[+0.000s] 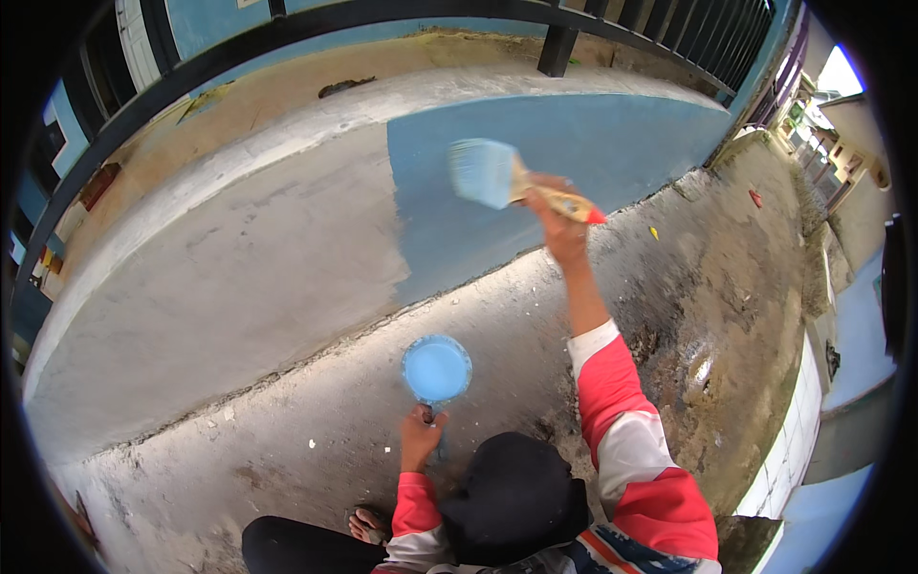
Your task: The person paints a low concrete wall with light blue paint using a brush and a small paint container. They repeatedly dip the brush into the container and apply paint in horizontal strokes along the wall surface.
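Observation:
My right hand (563, 226) grips the wooden handle of a wide paintbrush (484, 172), whose bristles are coated in light blue paint. The brush is blurred and in front of the painted part of a low wall (617, 143); I cannot tell whether the bristles touch it. To the right the wall is blue, and to the left it is bare grey cement (237, 265), with a ragged border between. In my left hand (421, 434) is the handle of a round paint container (437, 368) holding light blue paint, above the concrete ground.
A black metal railing (401, 14) runs above the wall's pale ledge (301, 133). Rough concrete ground (301, 438) lies along the wall's foot, with a wet patch (703, 369) on the right. My bent knee (520, 495) is close to the container.

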`<move>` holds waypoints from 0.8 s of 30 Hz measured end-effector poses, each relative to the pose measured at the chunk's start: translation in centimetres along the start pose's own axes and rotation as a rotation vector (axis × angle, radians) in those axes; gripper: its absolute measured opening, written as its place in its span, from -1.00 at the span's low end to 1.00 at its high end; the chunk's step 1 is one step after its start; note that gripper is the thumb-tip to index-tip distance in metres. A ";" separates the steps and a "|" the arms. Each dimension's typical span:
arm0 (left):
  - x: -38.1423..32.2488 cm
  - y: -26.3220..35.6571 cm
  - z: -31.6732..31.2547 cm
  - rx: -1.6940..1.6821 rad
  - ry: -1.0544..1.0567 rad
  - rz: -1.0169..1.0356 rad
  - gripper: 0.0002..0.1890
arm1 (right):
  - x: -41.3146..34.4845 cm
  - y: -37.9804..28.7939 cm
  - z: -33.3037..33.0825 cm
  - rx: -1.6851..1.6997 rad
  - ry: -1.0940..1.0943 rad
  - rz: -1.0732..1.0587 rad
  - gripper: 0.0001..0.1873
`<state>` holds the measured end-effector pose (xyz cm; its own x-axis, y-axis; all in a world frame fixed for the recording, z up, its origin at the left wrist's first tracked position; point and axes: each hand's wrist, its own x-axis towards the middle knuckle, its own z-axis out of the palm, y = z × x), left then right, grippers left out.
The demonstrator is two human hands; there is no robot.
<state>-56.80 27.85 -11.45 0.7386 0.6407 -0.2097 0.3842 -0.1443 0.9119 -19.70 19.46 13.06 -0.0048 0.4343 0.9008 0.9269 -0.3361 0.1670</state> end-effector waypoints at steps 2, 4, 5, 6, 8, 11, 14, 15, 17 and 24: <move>0.4 0.1 -0.5 0.054 -0.003 0.020 -0.63 | 0.0 4.0 -1.6 0.135 0.122 0.290 -0.79; 0.6 0.0 -1.0 0.101 0.003 0.021 -0.62 | 0.5 5.8 -2.3 0.362 0.331 0.675 -0.83; 0.7 0.0 -1.1 0.113 0.009 0.031 -0.62 | 1.0 6.6 -2.9 0.405 0.477 0.785 -0.82; 0.6 0.3 -0.9 0.125 0.001 0.040 -0.62 | 1.5 7.7 -3.3 0.259 0.533 0.688 -0.82; 0.4 0.6 -0.3 0.145 0.000 0.067 -0.61 | 3.0 10.5 -3.6 -0.038 0.634 0.488 -0.81; 0.4 0.8 0.1 0.201 -0.003 0.086 -0.59 | 4.4 9.4 -2.6 -0.021 0.460 0.669 -0.81; 0.9 0.5 -1.7 0.322 0.002 0.072 -0.57 | 5.6 -0.4 1.0 0.156 0.493 0.533 -0.79; 1.0 0.2 -1.6 0.339 0.000 0.100 -0.56 | 5.3 -3.6 1.4 0.189 0.457 0.439 -0.74; 0.6 -0.4 -1.8 0.369 -0.015 0.113 -0.55 | 6.0 -9.6 0.7 0.263 0.377 0.244 -0.87; 0.2 2.9 -0.8 0.544 -0.116 0.003 -0.54 | 3.1 -7.6 0.7 0.374 0.035 0.174 -0.78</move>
<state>-56.00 28.20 -8.53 0.7844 0.5569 -0.2731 0.5901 -0.5343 0.6053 -26.54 23.93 14.26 0.1569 0.3674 0.9168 0.9875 -0.0719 -0.1402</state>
